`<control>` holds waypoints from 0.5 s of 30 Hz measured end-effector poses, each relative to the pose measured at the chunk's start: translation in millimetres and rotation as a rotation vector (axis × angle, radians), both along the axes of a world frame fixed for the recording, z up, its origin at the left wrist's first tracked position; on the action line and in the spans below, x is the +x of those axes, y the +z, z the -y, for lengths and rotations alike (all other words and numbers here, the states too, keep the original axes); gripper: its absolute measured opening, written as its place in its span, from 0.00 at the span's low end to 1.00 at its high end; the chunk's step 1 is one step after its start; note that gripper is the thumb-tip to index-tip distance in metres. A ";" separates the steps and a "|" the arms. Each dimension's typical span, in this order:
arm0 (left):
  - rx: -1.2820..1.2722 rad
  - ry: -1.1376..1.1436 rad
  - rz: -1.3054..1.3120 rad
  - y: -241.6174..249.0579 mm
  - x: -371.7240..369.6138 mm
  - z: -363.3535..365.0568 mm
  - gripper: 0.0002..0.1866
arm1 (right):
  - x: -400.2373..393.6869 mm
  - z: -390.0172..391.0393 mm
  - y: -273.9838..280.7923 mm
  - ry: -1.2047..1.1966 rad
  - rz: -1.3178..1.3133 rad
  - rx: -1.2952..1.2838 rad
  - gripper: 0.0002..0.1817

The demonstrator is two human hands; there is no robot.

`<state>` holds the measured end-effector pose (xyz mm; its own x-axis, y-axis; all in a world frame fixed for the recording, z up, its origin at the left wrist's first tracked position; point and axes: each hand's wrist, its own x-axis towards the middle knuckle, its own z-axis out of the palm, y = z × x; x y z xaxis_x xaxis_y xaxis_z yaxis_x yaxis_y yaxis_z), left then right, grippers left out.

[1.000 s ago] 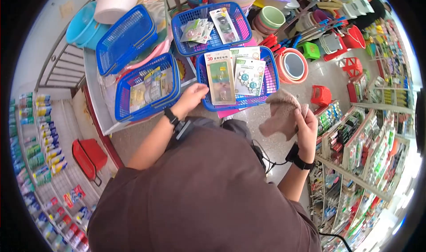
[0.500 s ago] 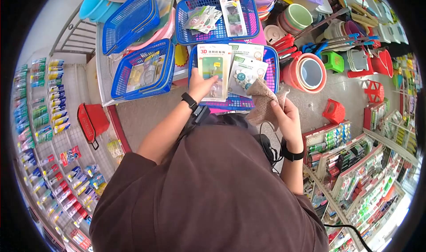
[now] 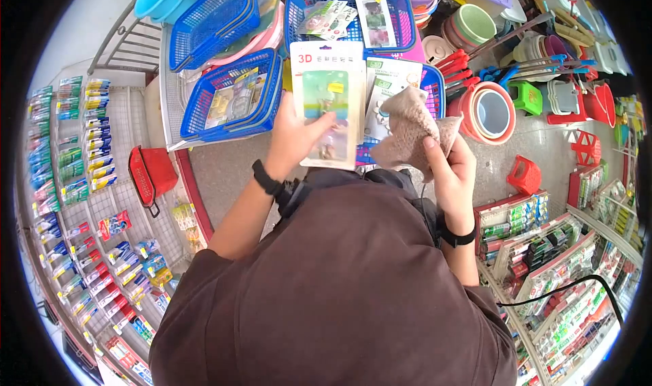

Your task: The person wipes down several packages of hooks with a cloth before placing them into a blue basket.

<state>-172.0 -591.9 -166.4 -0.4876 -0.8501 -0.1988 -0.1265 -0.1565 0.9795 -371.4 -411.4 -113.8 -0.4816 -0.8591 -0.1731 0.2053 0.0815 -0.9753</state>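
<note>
My left hand is closed on a white-bordered blister pack marked "3D", thumb across its front. The pack is held upright and facing me, in front of a blue basket. My right hand grips a crumpled beige cloth, pinching it between thumb and fingers. Beside the cloth, packs of sticking hooks lie in that blue basket, partly covered by the cloth and the held pack.
Another blue basket behind holds several small packs and a long card pack. To the left are a blue basket with packs and a tilted blue basket. Nested tubs stand right; shelves of toothbrush packs line the left.
The 3D pack has been lifted from the basket toward me, in my left hand. My right hand has shifted slightly with the cloth, which has changed its folds.
</note>
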 end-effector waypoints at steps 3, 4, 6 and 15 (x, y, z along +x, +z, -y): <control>0.030 -0.204 -0.144 41.7 -6.0 -28.3 0.27 | 14.1 1.1 20.2 -0.033 -0.002 -0.088 0.16; 0.031 -0.206 -0.142 50.1 -4.0 -34.8 0.27 | 19.1 3.0 25.1 -0.048 -0.013 -0.130 0.16; 0.191 -0.304 -0.240 61.6 6.0 -47.2 0.31 | 28.0 5.8 28.4 -0.088 -0.077 -0.275 0.16; 0.559 -0.424 -0.632 78.7 13.3 -51.3 0.45 | 53.1 11.0 30.6 0.010 -0.329 -0.280 0.15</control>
